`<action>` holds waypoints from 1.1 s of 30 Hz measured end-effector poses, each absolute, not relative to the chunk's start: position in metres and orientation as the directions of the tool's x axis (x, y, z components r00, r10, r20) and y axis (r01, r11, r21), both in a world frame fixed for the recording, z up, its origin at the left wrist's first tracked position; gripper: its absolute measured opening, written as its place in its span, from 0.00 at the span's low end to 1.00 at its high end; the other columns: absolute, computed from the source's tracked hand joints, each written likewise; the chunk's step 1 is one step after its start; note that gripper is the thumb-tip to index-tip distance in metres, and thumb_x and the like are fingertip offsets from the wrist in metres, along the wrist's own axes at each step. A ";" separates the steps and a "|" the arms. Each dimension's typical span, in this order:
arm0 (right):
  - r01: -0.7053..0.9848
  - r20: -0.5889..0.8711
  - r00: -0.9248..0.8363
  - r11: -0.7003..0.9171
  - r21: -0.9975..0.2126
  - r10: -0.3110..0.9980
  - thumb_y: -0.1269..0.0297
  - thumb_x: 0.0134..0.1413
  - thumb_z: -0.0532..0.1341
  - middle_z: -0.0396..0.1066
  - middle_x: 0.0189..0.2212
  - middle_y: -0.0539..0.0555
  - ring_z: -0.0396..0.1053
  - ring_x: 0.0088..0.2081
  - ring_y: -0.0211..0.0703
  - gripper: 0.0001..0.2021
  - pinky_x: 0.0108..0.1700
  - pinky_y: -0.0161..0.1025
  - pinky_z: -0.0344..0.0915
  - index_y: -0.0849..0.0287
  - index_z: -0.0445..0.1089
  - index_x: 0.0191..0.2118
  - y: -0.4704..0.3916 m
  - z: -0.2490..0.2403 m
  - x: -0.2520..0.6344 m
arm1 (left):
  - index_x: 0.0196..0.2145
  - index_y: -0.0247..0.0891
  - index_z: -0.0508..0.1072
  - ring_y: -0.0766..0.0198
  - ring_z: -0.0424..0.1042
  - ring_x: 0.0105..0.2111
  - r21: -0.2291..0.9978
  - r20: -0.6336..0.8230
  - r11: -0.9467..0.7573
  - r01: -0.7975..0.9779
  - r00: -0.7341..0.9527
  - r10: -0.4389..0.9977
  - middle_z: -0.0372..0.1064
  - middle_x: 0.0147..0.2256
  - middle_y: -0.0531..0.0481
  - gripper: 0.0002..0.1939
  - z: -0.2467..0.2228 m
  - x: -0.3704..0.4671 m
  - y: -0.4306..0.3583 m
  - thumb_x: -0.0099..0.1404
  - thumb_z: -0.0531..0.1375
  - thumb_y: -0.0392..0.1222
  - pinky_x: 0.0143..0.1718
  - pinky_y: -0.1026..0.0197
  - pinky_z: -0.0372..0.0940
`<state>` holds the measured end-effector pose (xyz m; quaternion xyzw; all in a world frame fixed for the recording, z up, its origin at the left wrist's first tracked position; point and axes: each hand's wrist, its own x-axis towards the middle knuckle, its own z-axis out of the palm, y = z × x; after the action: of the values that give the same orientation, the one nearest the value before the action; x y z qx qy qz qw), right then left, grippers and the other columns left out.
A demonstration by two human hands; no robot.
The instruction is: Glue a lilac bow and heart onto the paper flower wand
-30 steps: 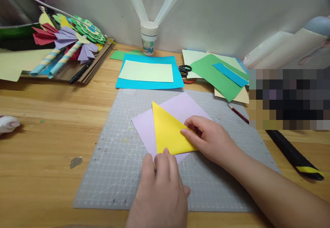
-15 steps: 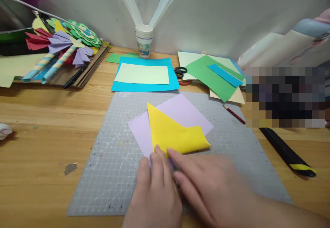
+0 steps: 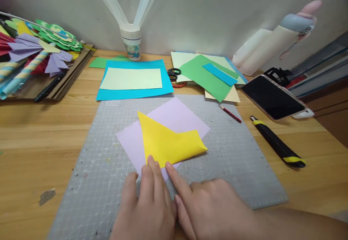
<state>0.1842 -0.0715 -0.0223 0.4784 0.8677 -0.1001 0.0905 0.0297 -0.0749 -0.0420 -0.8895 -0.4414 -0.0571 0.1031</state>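
A folded sheet of yellow paper (image 3: 165,144) lies on a square of lilac paper (image 3: 176,113), which is turned cornerwise on a grey cutting mat (image 3: 231,167). The yellow sheet has a sharp point at upper left, and its right part curls up slightly. My left hand (image 3: 148,203) rests its fingertips on the near corner of the yellow paper, fingers stretched out. With an extended index finger, my right hand (image 3: 209,203) touches the near folded edge just right of there. Its other fingers are bent, and its thumb lies beside my left hand. Neither hand grasps anything.
Behind the mat are blue paper (image 3: 136,95), green paper (image 3: 203,73), scissors (image 3: 174,74) and stacked paper cups (image 3: 132,42) holding clear sticks. To the right are a pencil (image 3: 230,113), a black-yellow cutter (image 3: 277,142) and a phone (image 3: 273,97). Paper crafts (image 3: 40,55) sit left.
The view has shifted to the right, so things appear further left. My right index finger has straightened onto the yellow paper's near edge. The yellow paper keeps its shape.
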 end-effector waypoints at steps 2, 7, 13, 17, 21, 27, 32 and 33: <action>0.869 -0.265 -0.492 0.487 -0.089 0.830 0.64 0.54 0.52 0.74 0.18 0.56 0.69 0.14 0.44 0.28 0.13 0.40 0.37 0.74 0.58 0.60 -0.074 -0.022 0.187 | 0.47 0.31 0.74 0.47 0.67 0.45 -0.217 0.200 -0.636 0.741 0.671 0.714 0.72 0.46 0.34 0.20 -0.041 0.027 -0.071 0.65 0.48 0.42 0.42 0.47 0.56; 0.918 -0.223 -0.397 0.389 -0.080 0.890 0.67 0.54 0.50 0.72 0.14 0.53 0.67 0.12 0.45 0.28 0.13 0.41 0.38 0.75 0.58 0.60 -0.081 -0.023 0.200 | 0.42 0.25 0.76 0.46 0.68 0.41 -0.350 0.204 -0.650 0.675 0.732 0.650 0.71 0.45 0.28 0.24 -0.041 0.025 -0.067 0.66 0.48 0.45 0.38 0.46 0.55; 0.959 -0.135 -0.282 0.281 -0.032 0.950 0.69 0.57 0.46 0.68 0.10 0.50 0.65 0.10 0.45 0.25 0.15 0.42 0.37 0.72 0.60 0.59 -0.089 -0.025 0.218 | 0.44 0.26 0.76 0.47 0.68 0.41 -0.358 0.192 -0.641 0.679 0.725 0.661 0.71 0.46 0.29 0.24 -0.039 0.028 -0.066 0.65 0.48 0.46 0.40 0.46 0.55; 0.975 -0.109 -0.223 0.221 -0.032 0.969 0.68 0.59 0.45 0.69 0.11 0.49 0.65 0.10 0.44 0.24 0.16 0.41 0.38 0.69 0.60 0.59 -0.092 -0.027 0.227 | 0.44 0.25 0.75 0.48 0.68 0.42 -0.350 0.182 -0.638 0.686 0.718 0.672 0.71 0.46 0.29 0.24 -0.039 0.027 -0.067 0.65 0.48 0.46 0.40 0.46 0.55; 0.978 -0.106 -0.206 0.200 -0.057 0.973 0.67 0.61 0.43 0.70 0.12 0.49 0.67 0.12 0.44 0.24 0.17 0.40 0.40 0.65 0.60 0.60 -0.093 -0.027 0.232 | 0.44 0.24 0.75 0.47 0.68 0.42 -0.338 0.179 -0.636 0.694 0.711 0.681 0.71 0.46 0.29 0.24 -0.038 0.027 -0.067 0.65 0.48 0.46 0.40 0.46 0.55; 0.985 -0.155 -0.174 0.168 -0.047 0.973 0.67 0.61 0.42 0.70 0.13 0.50 0.68 0.13 0.46 0.24 0.16 0.39 0.45 0.65 0.59 0.60 -0.092 -0.024 0.236 | 0.44 0.25 0.75 0.47 0.68 0.42 -0.321 0.166 -0.640 0.698 0.707 0.688 0.71 0.46 0.29 0.24 -0.037 0.027 -0.068 0.66 0.47 0.46 0.40 0.46 0.55; 0.994 -0.158 -0.104 0.105 0.000 0.982 0.65 0.62 0.43 0.72 0.15 0.52 0.69 0.16 0.47 0.23 0.18 0.38 0.54 0.62 0.62 0.58 -0.089 -0.021 0.258 | 0.45 0.22 0.74 0.46 0.66 0.42 -0.305 0.152 -0.654 0.693 0.713 0.684 0.69 0.46 0.27 0.25 -0.035 0.026 -0.068 0.66 0.47 0.46 0.40 0.45 0.55; 0.993 -0.155 -0.117 0.115 -0.023 0.981 0.65 0.62 0.44 0.73 0.17 0.52 0.70 0.18 0.46 0.22 0.20 0.38 0.57 0.61 0.64 0.57 -0.087 -0.020 0.263 | 0.44 0.23 0.74 0.46 0.66 0.42 -0.294 0.148 -0.655 0.696 0.710 0.688 0.69 0.46 0.27 0.24 -0.033 0.027 -0.067 0.66 0.47 0.46 0.40 0.45 0.55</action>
<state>0.2626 -0.0871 -0.0195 0.6625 0.7449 -0.0602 0.0503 0.0265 -0.0669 -0.0330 -0.9096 -0.3803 -0.0118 0.1667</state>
